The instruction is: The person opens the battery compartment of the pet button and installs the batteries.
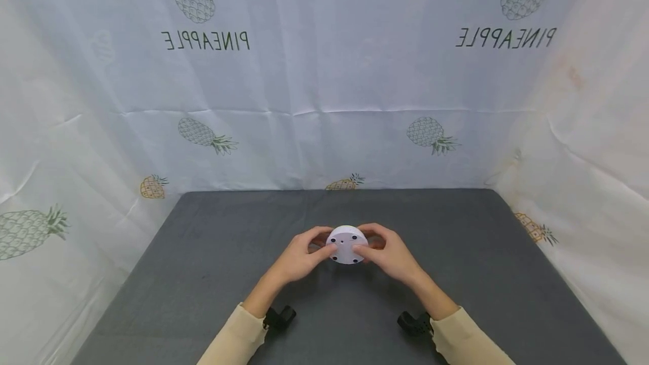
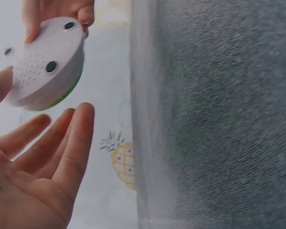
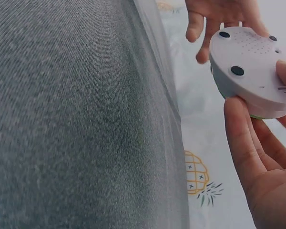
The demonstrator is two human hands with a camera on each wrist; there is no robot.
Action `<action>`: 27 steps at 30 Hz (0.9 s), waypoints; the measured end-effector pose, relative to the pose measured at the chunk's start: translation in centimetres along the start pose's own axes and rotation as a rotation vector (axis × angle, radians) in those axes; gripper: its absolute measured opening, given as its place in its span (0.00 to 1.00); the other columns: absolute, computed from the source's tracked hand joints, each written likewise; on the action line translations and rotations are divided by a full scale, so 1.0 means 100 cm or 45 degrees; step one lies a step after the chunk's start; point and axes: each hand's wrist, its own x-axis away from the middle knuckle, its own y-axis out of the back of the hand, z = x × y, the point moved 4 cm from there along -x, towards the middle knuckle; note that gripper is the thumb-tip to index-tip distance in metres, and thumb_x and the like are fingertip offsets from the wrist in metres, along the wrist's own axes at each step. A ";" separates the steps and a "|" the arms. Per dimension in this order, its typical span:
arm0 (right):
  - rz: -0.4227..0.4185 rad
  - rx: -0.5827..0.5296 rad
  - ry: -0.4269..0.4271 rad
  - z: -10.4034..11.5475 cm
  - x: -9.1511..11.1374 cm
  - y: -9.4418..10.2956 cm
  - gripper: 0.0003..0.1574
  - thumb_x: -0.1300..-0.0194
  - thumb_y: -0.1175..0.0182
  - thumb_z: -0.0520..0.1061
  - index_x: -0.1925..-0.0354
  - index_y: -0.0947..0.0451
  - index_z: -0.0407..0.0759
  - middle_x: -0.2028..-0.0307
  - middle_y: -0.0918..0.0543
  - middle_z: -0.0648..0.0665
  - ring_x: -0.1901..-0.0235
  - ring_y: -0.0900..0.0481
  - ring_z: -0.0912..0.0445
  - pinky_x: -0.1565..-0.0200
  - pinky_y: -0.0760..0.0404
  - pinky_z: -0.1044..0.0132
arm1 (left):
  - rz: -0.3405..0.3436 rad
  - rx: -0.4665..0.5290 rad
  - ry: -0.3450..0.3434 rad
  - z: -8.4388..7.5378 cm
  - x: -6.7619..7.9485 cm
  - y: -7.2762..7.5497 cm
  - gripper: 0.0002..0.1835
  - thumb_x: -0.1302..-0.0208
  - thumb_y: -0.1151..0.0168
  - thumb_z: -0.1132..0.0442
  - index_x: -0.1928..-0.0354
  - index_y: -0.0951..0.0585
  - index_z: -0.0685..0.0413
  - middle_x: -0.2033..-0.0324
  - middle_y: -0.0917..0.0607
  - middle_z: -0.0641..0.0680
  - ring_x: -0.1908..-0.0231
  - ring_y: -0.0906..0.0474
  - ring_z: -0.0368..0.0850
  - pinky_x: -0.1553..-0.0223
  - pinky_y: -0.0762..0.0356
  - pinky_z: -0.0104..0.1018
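Observation:
A round white device (image 1: 346,246) is held up over the table at the middle, its flat underside turned to the head camera. Dark rubber feet (image 2: 51,66) and a patch of small holes mark that underside, and a strip of green shows at the far edge in both wrist views. On the left side of it, my left hand (image 1: 299,255) has its thumb on the flat face and its fingers stretched behind the rim. From the right, my right hand (image 1: 395,255) grips the rim, thumb on the underside and fingers (image 3: 238,129) behind it.
A dark grey cloth covers the table (image 1: 203,297). White curtains (image 1: 324,83) with pineapple prints hang behind it and at both sides. Each wrist carries a black camera mount (image 1: 280,317) beside a beige sleeve (image 1: 235,334).

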 end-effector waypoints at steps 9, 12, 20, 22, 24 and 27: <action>-0.081 0.096 0.076 0.004 0.005 0.003 0.27 0.35 0.28 0.50 0.40 0.22 0.49 0.48 0.18 0.46 0.61 0.15 0.53 0.60 0.17 0.62 | 0.093 0.165 0.053 0.003 -0.005 -0.006 0.21 0.20 0.49 0.58 0.35 0.26 0.65 0.51 0.15 0.63 0.58 0.15 0.62 0.55 0.18 0.53; -0.102 0.119 0.121 0.004 0.006 0.004 0.27 0.36 0.28 0.48 0.40 0.22 0.48 0.49 0.18 0.46 0.62 0.16 0.54 0.60 0.17 0.62 | 0.079 0.222 0.071 0.004 -0.007 -0.008 0.22 0.19 0.51 0.56 0.35 0.26 0.64 0.49 0.16 0.64 0.57 0.14 0.61 0.53 0.18 0.51; -0.082 0.101 0.128 0.004 0.005 0.005 0.30 0.35 0.29 0.47 0.37 0.24 0.46 0.46 0.20 0.42 0.57 0.16 0.52 0.57 0.17 0.63 | 0.006 0.311 0.086 0.001 -0.012 -0.012 0.23 0.20 0.48 0.54 0.35 0.27 0.65 0.47 0.17 0.65 0.51 0.16 0.63 0.49 0.19 0.49; -0.057 0.064 0.094 0.004 0.005 0.006 0.31 0.33 0.30 0.47 0.35 0.25 0.44 0.44 0.21 0.40 0.53 0.16 0.49 0.55 0.17 0.63 | -0.010 0.321 0.080 0.001 -0.013 -0.012 0.22 0.21 0.47 0.56 0.35 0.27 0.65 0.47 0.18 0.65 0.50 0.17 0.62 0.48 0.20 0.51; -0.033 0.022 0.059 0.004 0.005 0.006 0.31 0.31 0.32 0.47 0.34 0.27 0.43 0.42 0.22 0.38 0.49 0.17 0.46 0.52 0.18 0.62 | -0.017 0.335 0.069 0.000 -0.013 -0.012 0.21 0.21 0.47 0.58 0.35 0.27 0.65 0.46 0.18 0.65 0.48 0.18 0.63 0.47 0.21 0.52; -0.018 -0.031 0.021 0.004 0.005 0.007 0.30 0.29 0.35 0.48 0.33 0.28 0.42 0.39 0.24 0.36 0.43 0.20 0.42 0.49 0.19 0.58 | -0.024 0.349 0.046 0.001 -0.014 -0.012 0.21 0.21 0.46 0.59 0.35 0.28 0.65 0.46 0.19 0.65 0.46 0.20 0.65 0.45 0.22 0.53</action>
